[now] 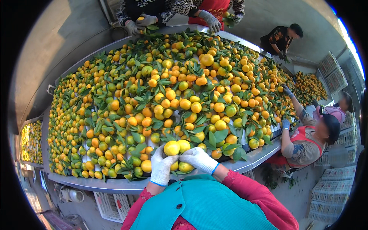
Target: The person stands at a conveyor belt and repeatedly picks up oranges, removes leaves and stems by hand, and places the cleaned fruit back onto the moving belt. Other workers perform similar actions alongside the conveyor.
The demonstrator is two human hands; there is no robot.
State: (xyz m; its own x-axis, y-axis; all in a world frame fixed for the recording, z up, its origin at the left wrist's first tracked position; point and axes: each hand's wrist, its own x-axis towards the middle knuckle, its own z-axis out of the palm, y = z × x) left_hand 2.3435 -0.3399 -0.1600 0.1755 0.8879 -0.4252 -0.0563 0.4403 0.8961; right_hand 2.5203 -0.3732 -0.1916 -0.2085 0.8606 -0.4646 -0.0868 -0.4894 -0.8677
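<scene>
My left hand (pixel 164 165), in a white knit glove, is closed around a large yellow mandarin (pixel 172 148). Against that fruit rests a second yellow mandarin (pixel 184 146), just above the fingertips of my right hand (pixel 199 159), which wears a matching glove. Whether the right fingers grip this second fruit is hard to tell. Both hands meet over the near edge of a broad metal sorting table (pixel 126 185). A greenish-yellow mandarin (pixel 185 167) lies below the fingertips. Orange, yellow and green mandarins, many with stems and green leaves (pixel 220 135), cover the rollers beyond.
Two co-workers' gloved hands (pixel 142 23) (pixel 211 21) are at the far rim. At right, a co-worker in a red apron (pixel 304 138) reaches over the fruit. Beneath the near edge stands a white plastic crate (pixel 112 205); stacked crates (pixel 333 189) line the right side.
</scene>
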